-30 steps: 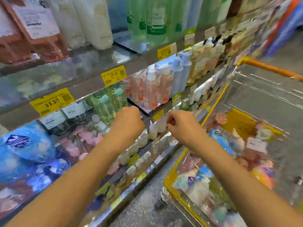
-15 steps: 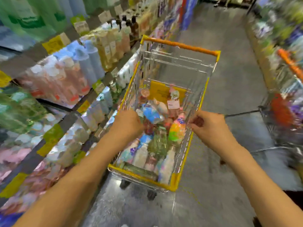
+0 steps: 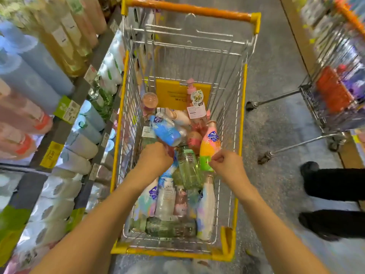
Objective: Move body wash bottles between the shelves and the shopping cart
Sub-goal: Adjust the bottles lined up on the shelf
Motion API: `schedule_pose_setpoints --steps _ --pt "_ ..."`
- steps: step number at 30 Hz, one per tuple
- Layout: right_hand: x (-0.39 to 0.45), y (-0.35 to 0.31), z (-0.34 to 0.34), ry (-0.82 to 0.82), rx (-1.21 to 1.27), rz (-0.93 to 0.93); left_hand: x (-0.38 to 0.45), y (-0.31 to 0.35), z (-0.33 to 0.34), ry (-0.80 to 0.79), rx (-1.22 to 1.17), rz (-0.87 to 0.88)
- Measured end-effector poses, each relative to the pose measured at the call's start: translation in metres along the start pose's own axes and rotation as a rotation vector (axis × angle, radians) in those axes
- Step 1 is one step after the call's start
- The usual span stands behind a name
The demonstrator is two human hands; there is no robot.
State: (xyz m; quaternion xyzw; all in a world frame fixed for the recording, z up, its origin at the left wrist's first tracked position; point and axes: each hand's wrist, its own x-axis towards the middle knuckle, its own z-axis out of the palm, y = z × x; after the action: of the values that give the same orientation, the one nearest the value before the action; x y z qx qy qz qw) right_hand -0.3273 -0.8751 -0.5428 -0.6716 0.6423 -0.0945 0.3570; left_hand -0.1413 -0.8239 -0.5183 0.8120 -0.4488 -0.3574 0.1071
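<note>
Both hands over shopping cart (image 3: pixel 242 107) full of bottles. Left hand (image 3: pixel 155 157) and right hand (image 3: pixel 227 165) curled, grasp unclear. Shelves (image 3: pixel 59 135) at left.

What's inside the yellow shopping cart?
The cart holds many bottles: a blue one, an orange-and-green one, a clear green one. What lies under the pile is hidden.

Both bare forearms extended, hands at frame centre.

The left forearm runs from the lower left of the frame to the left hand (image 3: pixel 155 158), just left of centre, back facing the camera, fingers curled down and out of sight. The right forearm runs from the lower right to the right hand (image 3: pixel 227 165), just right of centre, fingers curled into a loose fist, thumb against the forefinger, holding nothing visible.
</note>
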Motion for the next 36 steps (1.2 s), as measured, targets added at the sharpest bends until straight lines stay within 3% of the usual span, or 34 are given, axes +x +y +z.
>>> schedule_pose_setpoints --steps 6,10,17,22,27,30,36 --pt "0.059 0.023 0.039 0.032 0.11 0.338 0.076 -0.019 0.051 -0.177 0.006 -0.053" --pt "0.095 0.034 0.058 -0.027 0.063 0.402 0.116 -0.022 0.09 -0.285 -0.018 -0.087" --pt "0.134 0.059 0.086 -0.033 0.007 0.459 0.158 -0.024 0.129 -0.293 -0.272 -0.267" --pt "0.143 0.076 0.105 0.018 0.165 0.553 0.166 -0.037 0.167 -0.376 -0.409 -0.358" --pt "0.152 0.081 0.122 0.034 0.056 0.552 0.176 -0.058 0.213 -0.351 -0.525 -0.406" --pt "0.159 0.084 0.135 0.034 0.239 0.571 0.179 -0.057 0.212 -0.335 -0.569 -0.455" --pt "0.178 0.077 0.142 -0.018 0.157 0.556 0.193 -0.07 0.211 -0.512 -0.726 -0.576"
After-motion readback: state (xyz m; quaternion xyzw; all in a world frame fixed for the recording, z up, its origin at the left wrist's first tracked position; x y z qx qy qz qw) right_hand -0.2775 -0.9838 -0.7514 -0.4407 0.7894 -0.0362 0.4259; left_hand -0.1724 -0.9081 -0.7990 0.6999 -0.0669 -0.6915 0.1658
